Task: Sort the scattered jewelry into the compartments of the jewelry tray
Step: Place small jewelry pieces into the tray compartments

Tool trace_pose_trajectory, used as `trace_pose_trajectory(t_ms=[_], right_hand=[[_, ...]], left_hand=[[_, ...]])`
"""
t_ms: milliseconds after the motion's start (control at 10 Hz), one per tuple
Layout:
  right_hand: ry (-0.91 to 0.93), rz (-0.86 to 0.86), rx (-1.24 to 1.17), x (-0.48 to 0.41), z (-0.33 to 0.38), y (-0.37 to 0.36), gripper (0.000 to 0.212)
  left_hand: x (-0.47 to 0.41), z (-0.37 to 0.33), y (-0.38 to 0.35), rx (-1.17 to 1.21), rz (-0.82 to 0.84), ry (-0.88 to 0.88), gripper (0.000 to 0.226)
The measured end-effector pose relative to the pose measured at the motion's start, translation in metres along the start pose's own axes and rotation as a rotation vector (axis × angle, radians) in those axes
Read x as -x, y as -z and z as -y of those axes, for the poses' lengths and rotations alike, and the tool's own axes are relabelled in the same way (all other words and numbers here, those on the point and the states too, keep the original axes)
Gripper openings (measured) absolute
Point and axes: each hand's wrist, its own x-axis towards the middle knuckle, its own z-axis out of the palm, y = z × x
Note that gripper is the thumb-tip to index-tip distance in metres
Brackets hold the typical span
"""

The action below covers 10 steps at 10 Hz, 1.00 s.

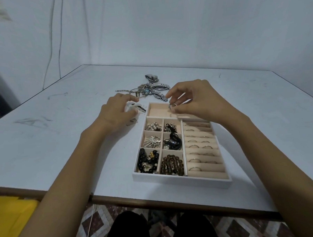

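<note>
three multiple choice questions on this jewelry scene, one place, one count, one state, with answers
1. Where does the pile of watches and chains lie?
A) beyond the far end of the tray
B) inside it
C) on the floor

2. How many small compartments form the tray's left grid?
A) four
B) six
C) nine

3. What is the right hand doing?
A) lying flat
B) pinching a ring
C) holding a watch

Answers: 1 A, it lies past the far wall; 2 B, two columns of three; 3 B, the ring is pinched over the far compartment.
</note>
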Motion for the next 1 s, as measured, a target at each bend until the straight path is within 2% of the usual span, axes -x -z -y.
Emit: trace_pose_trajectory(t_ms=[100, 200, 300, 500, 600, 1000], right_hand=[[0.020, 0.042, 0.025, 0.000, 0.003, 0.000, 0.031], [0.051, 0.097, 0.065, 0.001, 0.005, 0.001, 0.030], [0.061, 0.192, 0.100, 0.003, 0.009, 0.003, 0.028], [0.060, 0.371, 0.143, 0.008, 0.013, 0.004, 0.030], [0.057, 0.384, 0.184, 0.009, 0.014, 0.002, 0.030], [0.024, 0.405, 0.093, 0.008, 0.012, 0.002, 0.026]], left_hand=[[0.000, 0.003, -0.008, -0.227, 0.082, 0.023, 0.055], [0.004, 0.003, -0.015, -0.317, 0.197, 0.035, 0.054], [0.006, 0.001, -0.015, -0.379, 0.241, 0.039, 0.057], [0.007, 0.000, -0.014, -0.416, 0.250, 0.032, 0.058], [0.007, -0.001, -0.013, -0.399, 0.255, 0.033, 0.057], [0.006, 0.001, -0.013, -0.387, 0.243, 0.028, 0.058]])
